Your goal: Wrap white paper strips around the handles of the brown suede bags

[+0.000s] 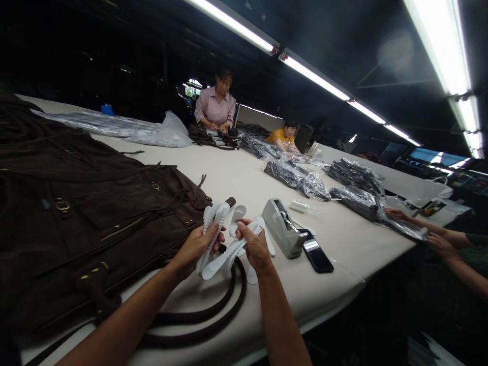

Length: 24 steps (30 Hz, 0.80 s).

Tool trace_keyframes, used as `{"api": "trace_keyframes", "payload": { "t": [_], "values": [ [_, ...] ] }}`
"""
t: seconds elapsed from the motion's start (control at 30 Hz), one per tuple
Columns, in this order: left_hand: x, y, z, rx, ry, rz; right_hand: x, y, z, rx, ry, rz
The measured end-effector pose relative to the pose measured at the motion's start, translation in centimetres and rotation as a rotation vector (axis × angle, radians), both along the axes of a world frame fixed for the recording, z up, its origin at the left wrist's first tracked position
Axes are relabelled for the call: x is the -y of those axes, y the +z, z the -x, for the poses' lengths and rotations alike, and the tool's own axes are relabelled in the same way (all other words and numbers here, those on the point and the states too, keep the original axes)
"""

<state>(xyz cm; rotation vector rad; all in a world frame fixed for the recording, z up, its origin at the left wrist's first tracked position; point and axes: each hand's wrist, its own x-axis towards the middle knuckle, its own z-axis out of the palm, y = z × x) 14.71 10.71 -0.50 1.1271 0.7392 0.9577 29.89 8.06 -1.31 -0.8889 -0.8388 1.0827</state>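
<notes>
My left hand (pixel 202 246) is closed round a bundle of white notched plastic strips (pixel 211 229). Close to its right, my right hand (pixel 254 241) pinches another white strip (pixel 224 259) that slants down to the left, with more white strips behind and beside it. Under and in front of the hands curve two dark bag handles (pixel 202 317). A dark brown bag (pixel 87 203) with buckles and zips lies at the left, near my left hand. Right of my right hand stands a grey tape dispenser (pixel 284 229).
A black phone (pixel 317 254) lies beside the dispenser on the pale table (pixel 229 175). Plastic-wrapped dark goods (pixel 297 178) lie farther back. Two people work across the table; another person's hands (pixel 438 244) handle a wrapped item (pixel 358 201) at the right edge.
</notes>
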Motion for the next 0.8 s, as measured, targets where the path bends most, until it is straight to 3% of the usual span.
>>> {"api": "trace_keyframes", "payload": {
  "t": [0.17,0.27,0.4,0.5,0.6,0.7,0.8],
  "values": [
    [-0.6,-0.2,0.3,0.083,0.025,0.064,-0.2,0.4,-1.0,-0.001,-0.088,-0.002],
    [-0.7,-0.1,0.5,0.139,0.013,0.109,-1.2,1.0,-3.1,0.198,-0.214,0.132],
    [-0.7,0.1,0.6,0.157,0.009,0.138,-2.7,1.9,-5.7,0.465,-0.244,0.277],
    [-0.7,0.0,0.5,0.12,0.04,0.105,-2.8,2.2,-5.3,0.749,-0.527,0.229],
    [-0.7,-0.3,0.3,0.053,0.075,0.038,-2.1,2.1,-3.1,1.103,-0.806,0.02],
    [-0.5,-0.3,0.1,-0.004,0.101,-0.033,-1.4,1.7,-0.6,1.06,-0.72,-0.195],
    [-0.5,-0.2,0.1,-0.077,0.115,-0.075,-1.3,1.1,1.0,0.762,-0.332,-0.211]
  ]
}}
